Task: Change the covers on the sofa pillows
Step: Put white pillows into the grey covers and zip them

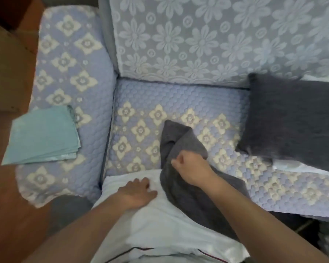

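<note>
The left hand [136, 192] presses flat on the white pillow [160, 224] at the sofa's [179, 95] near edge; right hand [190, 168] fingers clench the grey cover [180, 141], bunched just right of it.

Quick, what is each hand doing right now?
Left hand: open, fingers pressing flat on the bare white pillow insert.
Right hand: closed, gripping the dark grey knitted pillow cover.

This is a home living room. A sofa [179, 103] fills the view, its seat and armrest under a quilted blue cover with cream flowers, and a lace throw [207, 38] over the backrest at 12 o'clock. A grey pillow [292, 118] lies at 3 o'clock; wood floor [6, 205] shows at 8 o'clock.
</note>
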The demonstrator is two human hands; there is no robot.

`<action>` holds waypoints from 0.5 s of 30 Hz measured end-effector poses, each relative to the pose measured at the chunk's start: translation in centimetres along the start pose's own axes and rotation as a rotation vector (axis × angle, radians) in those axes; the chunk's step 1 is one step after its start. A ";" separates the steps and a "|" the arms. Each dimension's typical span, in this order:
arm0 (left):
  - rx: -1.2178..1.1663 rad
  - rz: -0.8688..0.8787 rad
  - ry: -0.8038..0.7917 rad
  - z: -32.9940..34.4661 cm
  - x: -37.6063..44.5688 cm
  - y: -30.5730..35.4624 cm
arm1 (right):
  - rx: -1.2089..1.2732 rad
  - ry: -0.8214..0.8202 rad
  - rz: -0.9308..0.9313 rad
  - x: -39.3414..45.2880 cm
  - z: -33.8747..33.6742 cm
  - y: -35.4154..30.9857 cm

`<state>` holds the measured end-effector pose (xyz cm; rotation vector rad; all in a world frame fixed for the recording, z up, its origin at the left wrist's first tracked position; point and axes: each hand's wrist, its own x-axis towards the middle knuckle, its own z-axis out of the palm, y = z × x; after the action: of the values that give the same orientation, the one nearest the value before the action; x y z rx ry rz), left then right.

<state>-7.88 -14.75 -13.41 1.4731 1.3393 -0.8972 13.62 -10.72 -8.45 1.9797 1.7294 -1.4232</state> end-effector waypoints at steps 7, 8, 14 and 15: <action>0.342 0.285 -0.195 -0.7 -0.9 3.6 | -0.581 -0.278 0.114 7.2 8.8 -2.0; 0.359 0.300 -0.231 -1.6 0.3 3.0 | -0.620 -0.309 0.214 7.7 9.2 -1.2; -0.001 0.277 -0.101 -3.2 8.3 1.1 | -0.659 -0.159 0.376 6.7 7.1 5.3; -0.061 0.273 -0.051 -2.4 8.9 1.4 | -0.659 -0.146 0.362 6.5 6.7 5.9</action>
<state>-5.37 -9.62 -20.75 1.5309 1.0865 -0.7072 14.21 -12.47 -19.30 1.6541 1.4259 -0.7272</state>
